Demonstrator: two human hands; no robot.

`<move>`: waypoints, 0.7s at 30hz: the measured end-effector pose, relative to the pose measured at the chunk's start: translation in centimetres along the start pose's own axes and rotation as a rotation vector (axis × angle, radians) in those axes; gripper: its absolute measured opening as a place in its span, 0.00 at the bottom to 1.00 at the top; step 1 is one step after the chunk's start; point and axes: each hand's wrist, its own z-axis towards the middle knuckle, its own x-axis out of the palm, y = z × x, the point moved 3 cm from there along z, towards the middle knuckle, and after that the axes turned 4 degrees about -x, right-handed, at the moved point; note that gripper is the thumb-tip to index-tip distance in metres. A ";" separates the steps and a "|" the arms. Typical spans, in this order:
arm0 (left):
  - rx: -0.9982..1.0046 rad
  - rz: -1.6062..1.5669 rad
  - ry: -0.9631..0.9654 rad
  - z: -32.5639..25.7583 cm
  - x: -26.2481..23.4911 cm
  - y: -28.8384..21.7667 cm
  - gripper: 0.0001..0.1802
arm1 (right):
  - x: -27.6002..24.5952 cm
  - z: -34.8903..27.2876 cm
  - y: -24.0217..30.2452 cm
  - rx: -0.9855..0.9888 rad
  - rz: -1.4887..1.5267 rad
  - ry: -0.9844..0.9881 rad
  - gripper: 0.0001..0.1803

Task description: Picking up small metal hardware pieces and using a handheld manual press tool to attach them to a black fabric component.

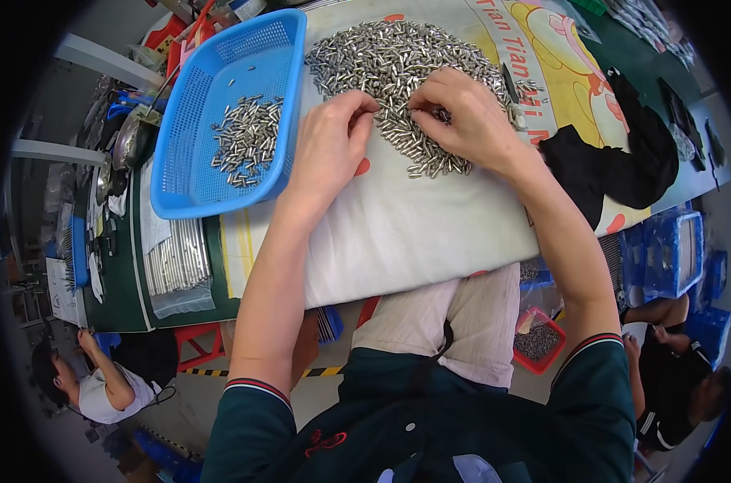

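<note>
Lying by the near edge of the green table (117, 282), a clear bag (187, 302) held slim silver rods (172, 262), their long axes running away from the person. Just beyond, a blue basket (166, 153) overlapped the left edge of the pale cloth (390, 241); metal pins (249, 137) were heaped toward its near right corner, pointing every way, with a couple loose nearer its far end. The left hand (331, 145) had thumb and forefinger brought together at the pile's near side; whether a pin sat between them could not be told. Toward the cloth's far edge spread a large pile (390, 60) of the same pins, long axes mixed. The right hand (466, 117) curled over its near side, its grip likewise unclear. Below the cloth's near edge, a red bin (559, 348) contained small grey parts (537, 341). Black fabric (643, 153) lay across the cloth's right edge.
</note>
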 end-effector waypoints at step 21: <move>0.304 0.140 -0.101 0.1 1.5 0.2 0.07 | 0.3 -0.2 -0.8 0.026 -0.063 -0.036 0.05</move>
